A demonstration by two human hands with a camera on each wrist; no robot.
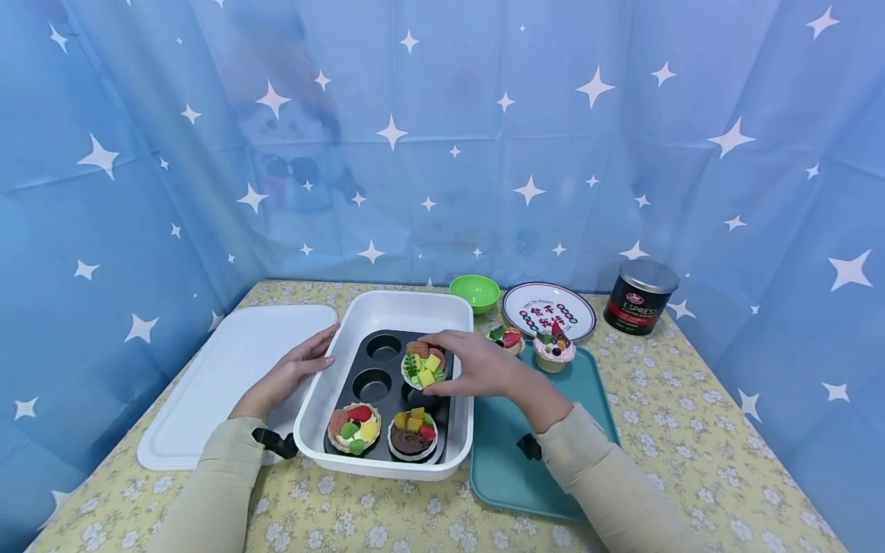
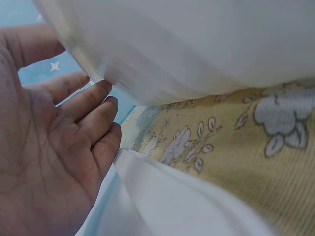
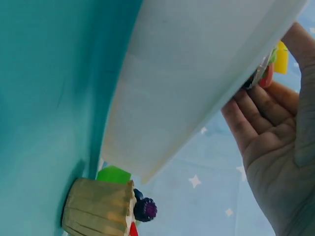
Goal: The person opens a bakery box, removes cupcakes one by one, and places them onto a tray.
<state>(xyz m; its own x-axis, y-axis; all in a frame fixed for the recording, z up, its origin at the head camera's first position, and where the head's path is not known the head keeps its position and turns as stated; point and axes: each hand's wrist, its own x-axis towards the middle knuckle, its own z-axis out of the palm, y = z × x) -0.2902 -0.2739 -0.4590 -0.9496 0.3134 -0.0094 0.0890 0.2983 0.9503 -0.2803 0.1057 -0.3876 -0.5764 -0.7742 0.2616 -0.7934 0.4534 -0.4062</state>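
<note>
My right hand (image 1: 473, 361) grips a toy fruit tart (image 1: 423, 367) with yellow cubes, a green leaf and a brown biscuit, over the right side of a black muffin pan (image 1: 373, 357). The pan lies inside a deep white bin (image 1: 314, 442). Two more toy tarts sit in its near cups: a fruit tart (image 1: 354, 428) at left and a chocolate tart (image 1: 412, 435) at right. My left hand (image 1: 304, 361) rests against the bin's left wall, its fingers (image 2: 93, 101) loosely extended along the outside. In the right wrist view the bin wall partly hides the held tart.
Left of the bin lies a white lid (image 1: 228, 376). A teal tray (image 1: 518, 453) at right bears a cupcake (image 1: 553, 355) and a fruit tart (image 1: 508, 339). Behind are a green bowl (image 1: 475, 292), a patterned plate (image 1: 518, 296) and an espresso tin (image 1: 639, 298).
</note>
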